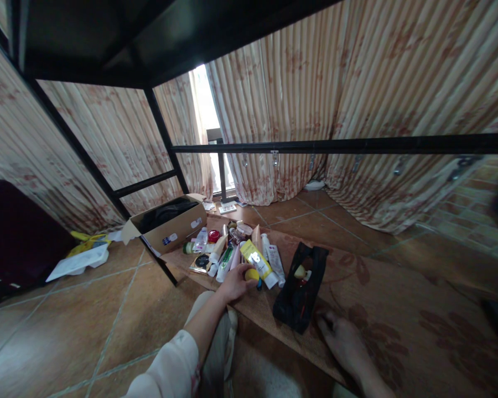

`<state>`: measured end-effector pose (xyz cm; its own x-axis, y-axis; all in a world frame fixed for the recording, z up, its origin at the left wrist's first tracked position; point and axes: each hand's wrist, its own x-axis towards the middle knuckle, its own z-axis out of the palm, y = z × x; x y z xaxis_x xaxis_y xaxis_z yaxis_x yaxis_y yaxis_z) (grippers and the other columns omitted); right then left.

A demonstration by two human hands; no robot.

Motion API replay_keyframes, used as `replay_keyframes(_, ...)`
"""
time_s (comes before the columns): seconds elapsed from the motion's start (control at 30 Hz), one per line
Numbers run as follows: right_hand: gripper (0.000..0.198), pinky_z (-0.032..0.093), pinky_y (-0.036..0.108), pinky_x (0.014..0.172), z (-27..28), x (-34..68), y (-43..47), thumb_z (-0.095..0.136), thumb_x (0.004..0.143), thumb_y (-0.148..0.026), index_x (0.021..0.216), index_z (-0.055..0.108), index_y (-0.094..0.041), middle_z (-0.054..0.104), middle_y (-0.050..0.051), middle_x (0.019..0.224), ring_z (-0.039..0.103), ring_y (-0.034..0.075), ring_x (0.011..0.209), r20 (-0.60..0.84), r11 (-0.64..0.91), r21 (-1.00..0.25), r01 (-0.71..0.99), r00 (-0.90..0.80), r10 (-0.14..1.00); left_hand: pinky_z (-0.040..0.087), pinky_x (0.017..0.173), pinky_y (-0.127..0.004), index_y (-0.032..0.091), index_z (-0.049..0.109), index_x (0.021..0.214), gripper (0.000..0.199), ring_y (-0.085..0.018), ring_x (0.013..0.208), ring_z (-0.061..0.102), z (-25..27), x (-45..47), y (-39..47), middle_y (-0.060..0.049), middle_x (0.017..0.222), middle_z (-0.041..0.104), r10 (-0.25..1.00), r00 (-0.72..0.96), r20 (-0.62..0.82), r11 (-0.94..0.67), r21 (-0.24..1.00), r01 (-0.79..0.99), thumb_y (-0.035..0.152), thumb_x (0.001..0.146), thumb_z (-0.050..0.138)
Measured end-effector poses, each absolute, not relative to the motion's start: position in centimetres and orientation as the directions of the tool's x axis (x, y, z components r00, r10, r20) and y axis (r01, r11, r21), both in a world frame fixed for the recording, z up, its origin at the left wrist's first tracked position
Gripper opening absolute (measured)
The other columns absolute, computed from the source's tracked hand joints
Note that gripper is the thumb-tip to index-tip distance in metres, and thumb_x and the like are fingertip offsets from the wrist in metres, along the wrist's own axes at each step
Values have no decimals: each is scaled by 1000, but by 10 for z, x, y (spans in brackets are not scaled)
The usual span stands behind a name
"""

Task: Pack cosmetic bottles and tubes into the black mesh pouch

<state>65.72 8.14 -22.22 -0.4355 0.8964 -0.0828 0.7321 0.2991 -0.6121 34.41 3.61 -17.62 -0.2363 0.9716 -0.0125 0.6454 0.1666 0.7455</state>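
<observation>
My left hand point(235, 283) is at the front edge of a brown patterned mat, thumb and fingers closed around a small yellow round container point(252, 274). Right behind it lies a yellow tube point(258, 263) with a white cap. A white and green tube point(224, 264) and a silvery white tube point(275, 263) flank it. My right hand point(343, 338) rests low on the mat, fingers loosely curved and slightly apart, with nothing visible in them. Just left of its fingertips stands a black see-through bag point(299, 293) with small items inside.
An open cardboard box point(178, 228) with dark contents sits at the mat's left end. Black metal bars point(340, 145) and a dark panel point(87, 50) hang over the space. Curtains point(274, 99) line the back. A dark suitcase point(20, 237) and white tray point(81, 261) are left.
</observation>
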Motion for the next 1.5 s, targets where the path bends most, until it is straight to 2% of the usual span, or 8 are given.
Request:
replay_keyframes(0.8, 33, 45, 28, 76, -218, 656, 80, 36, 89, -34, 95, 67, -24, 73, 5, 96, 67, 21, 90, -78, 295, -608, 737, -426, 901, 46, 92, -31, 21, 65, 111, 44, -23, 105, 60, -181, 342, 36, -4, 112, 66, 973, -230, 15, 141, 749, 648, 34, 69, 71)
replay_keyframes(0.97, 34, 45, 28, 77, -221, 657, 82, 37, 88, -34, 98, 67, -23, 73, 6, 97, 67, 21, 91, -91, 295, -623, 725, -441, 893, 46, 91, -31, 21, 64, 112, 49, -24, 105, 60, -182, 341, 36, -5, 113, 65, 980, -195, 33, 109, 729, 676, 35, 66, 74)
replay_keyframes(1.17, 34, 44, 28, 77, -222, 657, 83, 39, 88, -33, 99, 68, -22, 73, 6, 98, 68, 21, 91, -104, 281, -619, 734, -431, 896, 45, 93, -33, 21, 59, 117, 60, -24, 107, 58, -186, 342, 35, -4, 116, 63, 981, -185, 61, 91, 697, 711, 25, 59, 76)
replay_keyframes(1.33, 34, 43, 27, 75, -218, 656, 81, 37, 89, -33, 101, 68, -23, 73, 5, 97, 67, 21, 92, -112, 285, -596, 751, -429, 896, 45, 91, -34, 19, 58, 116, 54, -24, 104, 59, -186, 347, 35, -6, 112, 65, 977, -200, 68, 100, 688, 719, 21, 64, 71)
replay_keyframes(1.43, 34, 43, 27, 75, -215, 656, 80, 36, 90, -33, 99, 67, -22, 73, 6, 97, 68, 21, 91, -113, 291, -597, 747, -438, 892, 46, 85, -31, 19, 61, 112, 51, -24, 98, 60, -181, 349, 35, -5, 106, 67, 973, -229, 25, 135, 744, 655, 25, 63, 74)
replay_keyframes(1.5, 33, 43, 27, 74, -214, 656, 80, 36, 90, -33, 98, 67, -22, 73, 6, 95, 68, 21, 89, -119, 288, -593, 752, -436, 892, 46, 78, -28, 18, 65, 106, 47, -21, 90, 61, -176, 348, 35, -3, 95, 68, 964, -264, -30, 160, 859, 487, 26, 61, 77)
